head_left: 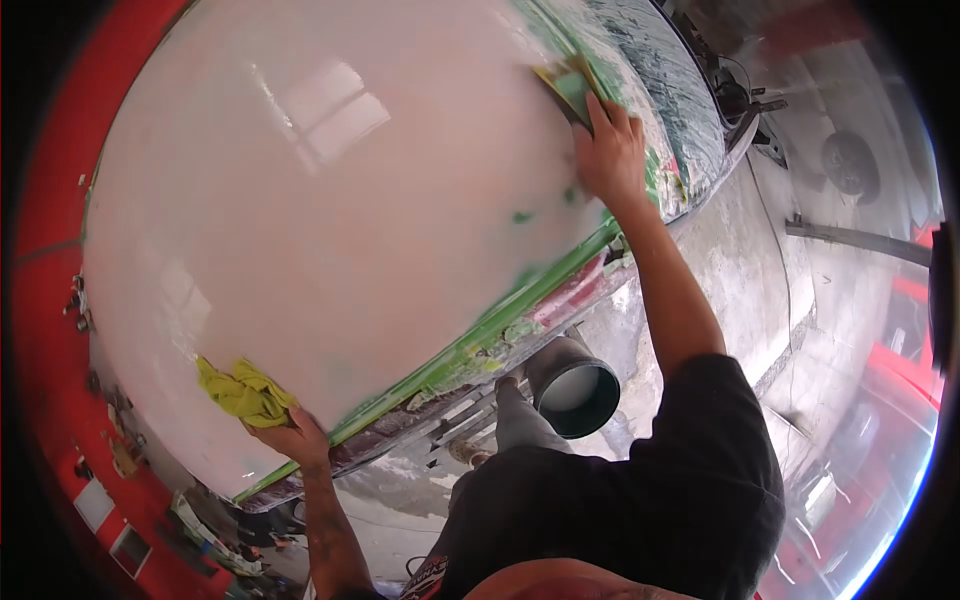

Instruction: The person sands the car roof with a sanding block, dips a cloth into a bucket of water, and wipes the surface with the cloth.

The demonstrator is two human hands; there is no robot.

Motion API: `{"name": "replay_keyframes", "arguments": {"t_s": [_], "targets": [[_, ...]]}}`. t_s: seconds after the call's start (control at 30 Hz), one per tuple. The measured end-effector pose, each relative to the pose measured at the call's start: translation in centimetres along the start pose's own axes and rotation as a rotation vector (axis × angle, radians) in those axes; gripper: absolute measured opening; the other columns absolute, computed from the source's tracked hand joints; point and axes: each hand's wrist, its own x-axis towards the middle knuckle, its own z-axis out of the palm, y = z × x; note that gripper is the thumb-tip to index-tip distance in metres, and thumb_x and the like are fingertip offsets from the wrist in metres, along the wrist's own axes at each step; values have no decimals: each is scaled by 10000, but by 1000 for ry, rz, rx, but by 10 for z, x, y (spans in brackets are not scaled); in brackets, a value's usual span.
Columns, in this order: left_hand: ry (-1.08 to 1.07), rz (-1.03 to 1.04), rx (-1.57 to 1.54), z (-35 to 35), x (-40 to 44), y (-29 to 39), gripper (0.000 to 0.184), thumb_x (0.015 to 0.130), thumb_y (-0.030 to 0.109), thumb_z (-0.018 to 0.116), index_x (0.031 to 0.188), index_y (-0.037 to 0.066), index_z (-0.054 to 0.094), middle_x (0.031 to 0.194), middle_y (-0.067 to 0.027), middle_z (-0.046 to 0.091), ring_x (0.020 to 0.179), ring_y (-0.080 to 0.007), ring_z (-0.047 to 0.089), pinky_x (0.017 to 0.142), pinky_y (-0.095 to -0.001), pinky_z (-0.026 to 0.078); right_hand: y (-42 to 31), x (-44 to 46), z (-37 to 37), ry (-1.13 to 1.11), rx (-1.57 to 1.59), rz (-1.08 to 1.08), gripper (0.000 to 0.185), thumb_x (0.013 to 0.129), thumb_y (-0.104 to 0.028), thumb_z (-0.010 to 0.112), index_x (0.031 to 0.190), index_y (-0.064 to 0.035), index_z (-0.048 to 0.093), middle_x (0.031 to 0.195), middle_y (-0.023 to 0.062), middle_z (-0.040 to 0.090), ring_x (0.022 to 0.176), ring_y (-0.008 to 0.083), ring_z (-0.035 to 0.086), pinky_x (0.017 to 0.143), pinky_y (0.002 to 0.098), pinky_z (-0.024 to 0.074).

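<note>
A broad, glossy pale panel (300, 220), apparently part of a car body, fills most of the view, with green showing through in a few spots near its right edge. My left hand (295, 440) rests at the panel's lower edge, its fingers closed on a crumpled yellow-green cloth (245, 392) that lies against the surface. Farther up on the right, my right hand (612, 160) presses a flat green sanding pad (570, 88) with a yellowish edge onto the panel. Its underside is hidden.
Green masking tape (470, 340) runs along the panel's near edge. Crinkled plastic sheeting (660, 70) covers the part at upper right. A dark bucket (575, 390) with cloudy liquid stands on the floor by my legs. A red wall (45, 200) is at left, with assorted items along its base.
</note>
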Motion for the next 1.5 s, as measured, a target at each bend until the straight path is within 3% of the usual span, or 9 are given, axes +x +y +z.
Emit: {"name": "replay_keyframes", "arguments": {"t_s": [0.33,0.57,0.8,0.97,1.13,1.23,1.3,1.43,1.5], "targets": [[31,-94,-199,6,-6,-5,739,904,159,547,1480,-111,171,1449,-295,270,1379,-415,298,1156,-494,224,-106,267,103,-223,-151,17,367,911,-295,581,1117,-18,706,1250,197,584,1218,370,517,975,449,454],[4,-85,-158,1,-9,-9,727,889,135,533,1471,-113,173,1433,-287,290,1376,-407,307,1155,-488,232,-256,165,82,-183,165,-504,357,900,-284,594,1127,-18,666,1163,193,591,1117,357,546,938,485,461],[9,-137,-194,4,-11,-12,847,829,168,584,1479,-112,120,1456,-292,251,1371,-393,304,1157,-490,232,-129,261,102,-72,-60,191,409,929,-267,473,1136,8,693,1301,189,590,1218,363,535,1008,462,443],[-12,-145,-136,0,-11,-11,803,849,157,569,1474,-110,142,1459,-290,255,1369,-400,306,1153,-491,235,-176,216,81,-216,-72,-136,437,958,-313,467,1196,-3,662,1293,238,570,1194,394,539,992,484,445],[12,-97,-171,4,-7,-9,760,873,147,554,1472,-108,162,1451,-289,277,1365,-411,315,1151,-491,231,-108,261,100,-219,-119,183,477,966,-367,455,1197,-5,663,1276,233,586,1178,414,534,998,506,438],[5,-151,-160,-1,-10,-7,758,871,144,558,1471,-109,168,1446,-290,288,1368,-411,312,1148,-491,235,-140,238,100,-358,-292,-97,467,958,-345,488,1240,-6,640,1293,237,572,1177,419,531,1020,492,429],[15,-133,-175,1,-8,-8,755,869,134,557,1470,-111,172,1446,-288,294,1365,-410,319,1148,-492,235,-175,184,47,-221,65,-82,473,939,-301,561,1304,-2,580,1329,250,535,1183,423,518,1051,475,410],[9,-106,-154,-2,-7,-8,752,867,124,557,1474,-105,175,1449,-283,292,1360,-404,327,1146,-491,241,-103,230,80,-272,-182,178,434,963,-279,460,1252,-5,631,1299,202,565,1182,387,513,1021,465,412],[-14,-86,-106,-3,-4,-4,749,861,120,562,1473,-99,190,1452,-285,290,1357,-407,329,1144,-490,243,-91,226,105,-128,-148,111,460,934,-358,516,1344,-157,573,1306,186,575,1164,457,522,1005,512,428]]}}
